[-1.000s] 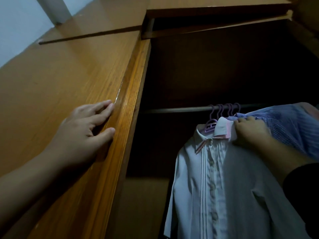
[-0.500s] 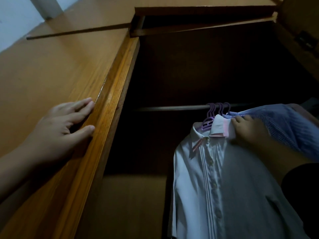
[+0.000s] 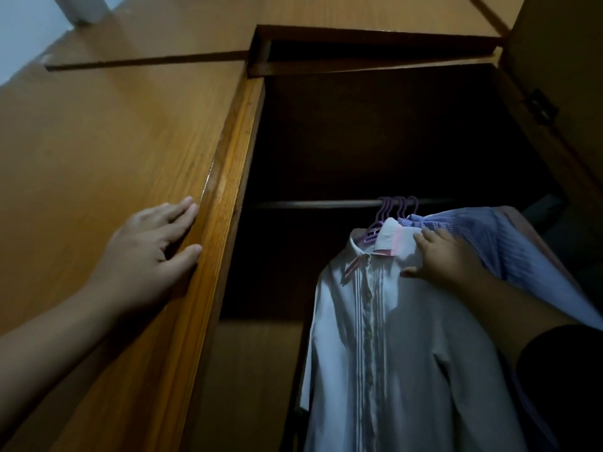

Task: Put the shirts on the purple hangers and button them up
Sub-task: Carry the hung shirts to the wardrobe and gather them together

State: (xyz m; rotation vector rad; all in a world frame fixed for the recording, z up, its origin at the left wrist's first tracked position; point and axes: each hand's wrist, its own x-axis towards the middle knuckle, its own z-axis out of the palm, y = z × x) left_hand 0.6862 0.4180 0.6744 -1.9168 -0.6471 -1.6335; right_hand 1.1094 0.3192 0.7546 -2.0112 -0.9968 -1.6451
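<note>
A white buttoned shirt (image 3: 385,347) with pink collar trim hangs on a purple hanger (image 3: 373,230) from the wardrobe rail (image 3: 310,203). Behind it hang blue striped and checked shirts (image 3: 509,243) on more purple hangers (image 3: 399,205), all bunched at the rail's right end. My right hand (image 3: 440,257) rests on the white shirt's shoulder beside the collar, fingers spread over the cloth. My left hand (image 3: 146,252) lies flat with straight fingers against the wooden wardrobe door (image 3: 98,158), near its edge.
The wardrobe interior (image 3: 359,132) is dark; the left stretch of the rail is bare. The right door (image 3: 554,76) stands open with a metal hinge (image 3: 538,106). A pale wall (image 3: 26,27) shows at top left.
The view has shifted slightly rightward and back. My left hand stays flat on the door near its edge; my right hand stays on the white shirt's shoulder.
</note>
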